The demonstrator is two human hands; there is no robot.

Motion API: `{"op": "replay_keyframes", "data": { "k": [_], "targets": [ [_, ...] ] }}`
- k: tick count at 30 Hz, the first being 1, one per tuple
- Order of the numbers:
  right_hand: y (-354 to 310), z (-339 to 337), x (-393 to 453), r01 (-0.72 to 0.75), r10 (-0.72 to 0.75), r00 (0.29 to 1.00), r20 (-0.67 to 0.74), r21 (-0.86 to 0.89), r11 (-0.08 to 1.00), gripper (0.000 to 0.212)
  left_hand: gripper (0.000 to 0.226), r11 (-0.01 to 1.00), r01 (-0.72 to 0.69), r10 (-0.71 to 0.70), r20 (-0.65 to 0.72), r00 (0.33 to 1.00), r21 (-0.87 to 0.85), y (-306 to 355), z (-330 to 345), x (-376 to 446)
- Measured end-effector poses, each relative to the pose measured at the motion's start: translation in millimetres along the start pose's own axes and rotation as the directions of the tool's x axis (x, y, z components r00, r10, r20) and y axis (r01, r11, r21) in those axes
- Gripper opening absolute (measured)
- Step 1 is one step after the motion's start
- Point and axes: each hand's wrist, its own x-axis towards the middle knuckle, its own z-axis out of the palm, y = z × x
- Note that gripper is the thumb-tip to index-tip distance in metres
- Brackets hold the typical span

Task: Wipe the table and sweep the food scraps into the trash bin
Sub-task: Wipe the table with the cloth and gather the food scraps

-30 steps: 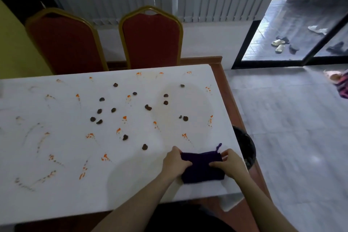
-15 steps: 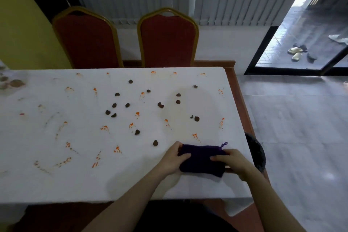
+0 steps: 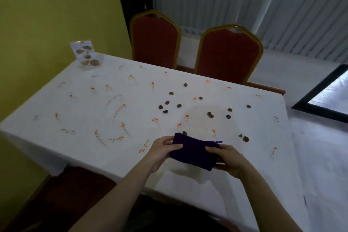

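A folded dark purple cloth is held over the near side of the white-covered table. My left hand grips its left end and my right hand grips its right end. Several dark brown food scraps lie scattered across the middle and right of the tablecloth, among orange smears. One scrap sits just beyond the cloth's far edge. The trash bin is out of view.
Two red chairs with gold frames stand against the table's far side. A clear menu stand sits at the far left corner by the yellow wall. Grey tiled floor lies to the right.
The view has swung left and tilted; the bin at the table's right end has dropped out of sight. Both hands have lifted the cloth slightly and still hold its ends.
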Motion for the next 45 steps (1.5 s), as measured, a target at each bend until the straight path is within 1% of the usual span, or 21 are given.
{"op": "replay_keyframes", "data": {
  "k": [2, 6, 8, 10, 13, 16, 20, 22, 24, 27, 29, 32, 34, 36, 39, 41, 42, 43, 45],
  "targets": [
    [-8.6, 33.7, 8.1, 0.008, -0.007, 0.999, 0.040, -0.016, 1.000, 0.020, 0.046, 0.999, -0.016, 0.014, -0.053, 0.999, -0.044, 5.5, -32.8, -5.7],
    [-22.5, 110.0, 18.3, 0.005, -0.002, 0.995, 0.097, -0.037, 0.999, 0.024, 0.044, 0.998, -0.028, 0.021, -0.133, 0.991, -0.052, 15.5, -106.0, -18.7],
    [-27.0, 149.2, 23.3, 0.007, 0.000, 0.992, 0.127, -0.062, 0.998, 0.024, 0.042, 0.998, -0.026, 0.019, -0.143, 0.990, -0.049, 20.6, -147.2, -25.0],
    [-32.2, 187.0, 28.7, 0.026, -0.012, 0.989, 0.148, -0.094, 0.995, 0.024, 0.038, 1.000, -0.023, 0.021, -0.143, 0.990, -0.009, 26.9, -187.8, -30.8],
    [-40.1, 240.0, 36.0, 0.062, -0.040, 0.987, 0.158, -0.135, 0.989, 0.022, 0.036, 0.998, -0.018, 0.025, -0.129, 0.991, 0.056, 34.8, -243.0, -38.1],
    [-47.0, 285.3, 42.2, 0.076, -0.051, 0.985, 0.164, -0.152, 0.986, 0.019, 0.033, 0.998, -0.013, 0.023, -0.147, 0.989, 0.063, 42.2, -288.5, -46.1],
    [-53.9, 330.5, 51.7, 0.086, -0.062, 0.983, 0.170, -0.140, 0.986, 0.017, 0.029, 0.997, -0.027, 0.040, -0.175, 0.984, 0.075, 49.8, -332.8, -54.1],
    [-57.7, 348.3, 57.7, 0.099, -0.073, 0.981, 0.179, -0.143, 0.985, 0.015, 0.027, 0.996, -0.031, 0.046, -0.199, 0.979, 0.080, 54.7, -348.8, -52.9],
    [-63.2, 364.5, 64.5, 0.120, -0.086, 0.976, 0.200, -0.163, 0.979, 0.016, 0.024, 0.995, -0.040, 0.061, -0.228, 0.972, 0.095, 62.5, -362.1, -51.0],
    [-73.8, 386.6, 78.4, 0.172, -0.121, 0.967, 0.223, -0.228, 0.958, 0.021, 0.022, 0.983, -0.071, 0.118, -0.280, 0.953, 0.170, 77.4, -382.5, -47.5],
    [-81.0, 402.4, 88.7, 0.213, -0.150, 0.959, 0.241, -0.260, 0.942, 0.018, 0.024, 0.970, -0.093, 0.163, -0.319, 0.934, 0.223, 84.9, -400.7, -41.4],
    [-96.7, 431.0, 105.6, 0.315, -0.241, 0.936, 0.255, -0.310, 0.897, 0.013, 0.022, 0.943, -0.139, 0.243, -0.343, 0.907, 0.301, 96.4, -430.4, -28.1],
    [-104.1, 449.2, 117.9, 0.388, -0.320, 0.919, 0.231, -0.371, 0.844, 0.014, 0.023, 0.912, -0.156, 0.295, -0.346, 0.891, 0.378, 104.2, -450.7, -19.9],
    [-109.0, 464.8, 134.6, 0.472, -0.423, 0.881, 0.214, -0.468, 0.747, 0.019, 0.029, 0.856, -0.189, 0.365, -0.303, 0.880, 0.482, 114.9, -469.8, -8.9],
    [-113.5, 484.5, 157.0, 0.572, -0.595, 0.781, 0.190, -0.603, 0.557, 0.024, 0.028, 0.745, -0.252, 0.470, -0.219, 0.855, 0.617, 136.0, -496.9, 14.4],
    [-110.4, 494.2, 166.1, 0.595, -0.680, 0.708, 0.188, -0.677, 0.432, 0.024, 0.022, 0.663, -0.303, 0.531, -0.145, 0.835, 0.684, 145.8, -511.2, 32.5],
    [-107.5, 497.6, 170.2, 0.585, -0.707, 0.680, 0.195, -0.726, 0.362, 0.023, 0.020, 0.599, -0.330, 0.556, -0.083, 0.827, 0.730, 149.7, -517.3, 41.6],
    [-104.8, 500.8, 173.0, 0.570, -0.728, 0.653, 0.207, -0.767, 0.294, 0.022, 0.020, 0.505, -0.360, 0.577, 0.004, 0.817, 0.784, 152.5, -524.2, 51.1],
    [-94.0, 506.5, 178.5, 0.561, -0.765, 0.585, 0.269, -0.816, 0.142, 0.026, 0.024, 0.270, -0.434, 0.583, 0.213, 0.784, 0.859, 154.7, -537.8, 68.4]
  ]
}}
